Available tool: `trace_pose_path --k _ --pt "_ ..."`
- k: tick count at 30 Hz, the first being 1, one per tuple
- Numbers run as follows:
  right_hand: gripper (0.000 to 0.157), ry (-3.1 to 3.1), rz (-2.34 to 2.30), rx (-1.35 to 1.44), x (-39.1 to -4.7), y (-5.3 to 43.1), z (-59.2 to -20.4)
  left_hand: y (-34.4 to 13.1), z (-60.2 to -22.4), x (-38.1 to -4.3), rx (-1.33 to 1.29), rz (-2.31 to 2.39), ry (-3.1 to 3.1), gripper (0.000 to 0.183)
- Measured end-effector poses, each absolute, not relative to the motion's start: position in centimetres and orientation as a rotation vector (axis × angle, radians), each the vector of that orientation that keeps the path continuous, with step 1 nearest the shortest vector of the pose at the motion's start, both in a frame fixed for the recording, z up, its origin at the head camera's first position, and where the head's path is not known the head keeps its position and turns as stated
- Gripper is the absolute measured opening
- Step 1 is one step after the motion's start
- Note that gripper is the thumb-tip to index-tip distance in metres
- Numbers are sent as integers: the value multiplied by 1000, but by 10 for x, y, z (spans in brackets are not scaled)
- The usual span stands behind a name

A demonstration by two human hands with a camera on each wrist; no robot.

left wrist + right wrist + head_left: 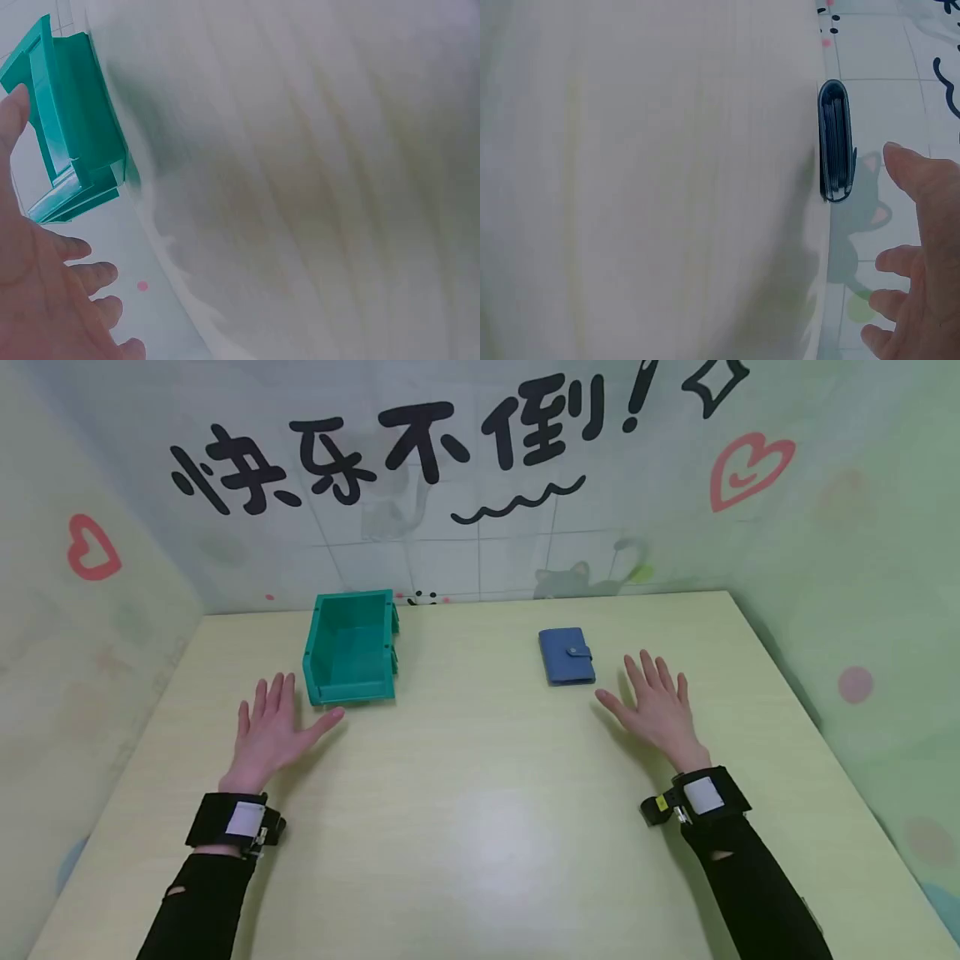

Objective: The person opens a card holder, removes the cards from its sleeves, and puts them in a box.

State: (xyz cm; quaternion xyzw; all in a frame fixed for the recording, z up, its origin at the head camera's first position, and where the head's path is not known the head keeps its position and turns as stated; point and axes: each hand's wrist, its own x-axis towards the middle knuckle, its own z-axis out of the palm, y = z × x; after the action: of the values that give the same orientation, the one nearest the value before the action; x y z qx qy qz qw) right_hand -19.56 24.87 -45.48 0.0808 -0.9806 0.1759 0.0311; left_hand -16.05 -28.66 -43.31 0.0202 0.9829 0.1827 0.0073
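A teal open-topped plastic bin (351, 681) stands at the back left of the table; the left wrist view shows the same bin (86, 112) past the thumb. My left hand (268, 735), fingers spread and holding nothing, is just in front of it and to its left. Toward the back right lies a small blue snap-strap card holder (566, 657), closed. Its edge with stacked leaves (837, 142) faces the right wrist camera. My right hand (660, 714) is spread out beside it, nearer the right edge, with nothing in its grasp.
The pale wooden table (480, 793) ends at a printed backdrop (465, 560) with black lettering behind it. Similar printed sheets rise along the left and right sides. Each forearm wears a black wrist strap (708, 793) with a camera.
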Motion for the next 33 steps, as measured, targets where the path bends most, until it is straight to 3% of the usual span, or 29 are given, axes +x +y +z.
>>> trace_pose_path --k 16,24,33 --pt "92 -3035 700 219 -230 221 -438 -280 -428 -148 29 762 3214 109" --pt "92 -3040 960 233 -258 200 -446 -257 -434 -141 -30 915 3296 86" --pt "93 -3069 903 220 -272 177 -464 -229 -432 -140 157 1125 3021 72"
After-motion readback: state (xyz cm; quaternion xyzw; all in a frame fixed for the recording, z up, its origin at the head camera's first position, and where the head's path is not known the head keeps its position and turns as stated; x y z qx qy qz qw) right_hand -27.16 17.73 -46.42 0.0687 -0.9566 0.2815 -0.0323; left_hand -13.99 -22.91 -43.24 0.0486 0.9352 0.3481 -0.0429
